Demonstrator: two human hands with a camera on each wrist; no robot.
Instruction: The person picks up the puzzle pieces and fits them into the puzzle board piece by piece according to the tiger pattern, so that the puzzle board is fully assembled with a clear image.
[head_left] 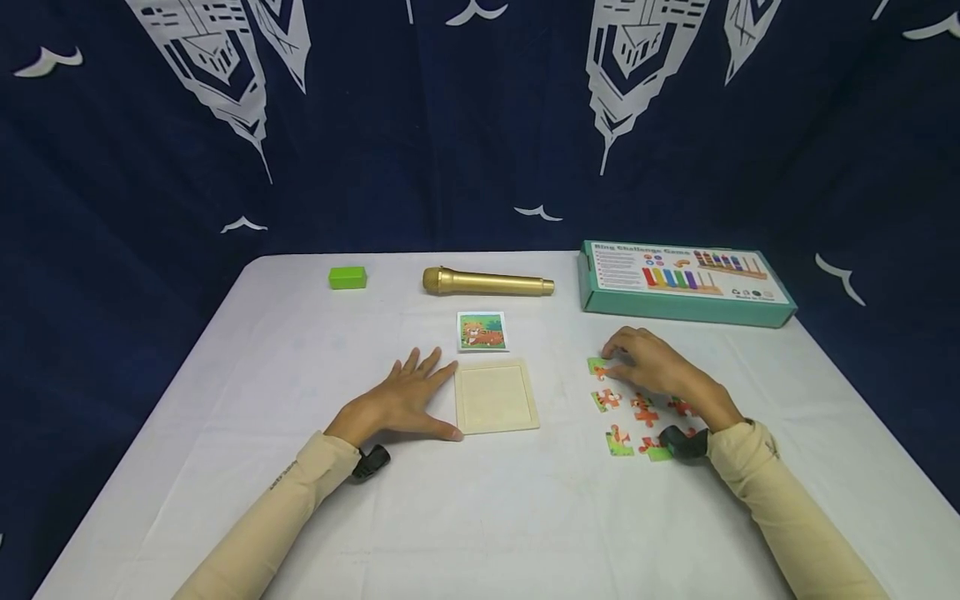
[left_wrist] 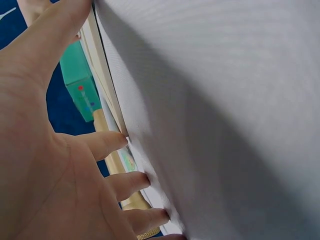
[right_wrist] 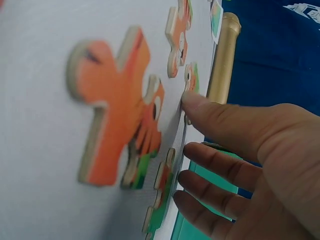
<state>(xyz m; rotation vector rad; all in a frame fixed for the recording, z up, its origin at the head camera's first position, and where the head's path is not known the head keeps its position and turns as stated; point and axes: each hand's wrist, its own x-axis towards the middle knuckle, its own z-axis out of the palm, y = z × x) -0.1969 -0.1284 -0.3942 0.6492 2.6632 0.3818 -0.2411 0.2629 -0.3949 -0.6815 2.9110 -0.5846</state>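
My left hand point(head_left: 401, 404) lies on the white cloth with fingers spread, thumb and index fingertips against the left edge of a pale wooden puzzle tray point(head_left: 497, 427). Nothing is gripped in it. My right hand point(head_left: 648, 362) reaches over several loose jigsaw pieces, fingers bent. Its thumb and index finger pinch an orange-and-green puzzle piece point(head_left: 597, 367) at the upper left of the group; in the right wrist view the thumb point(right_wrist: 197, 105) touches that piece. Closer to that camera lies an orange puzzle piece point(right_wrist: 117, 110). Behind the tray is a square tiger picture card point(head_left: 482, 332).
A gold microphone point(head_left: 487, 283) lies at the back middle, with a green block point(head_left: 347, 277) to its left. At the back right sits a green Ring Challenge Game box point(head_left: 688, 285). A dark blue patterned curtain point(head_left: 427, 125) hangs behind the table.
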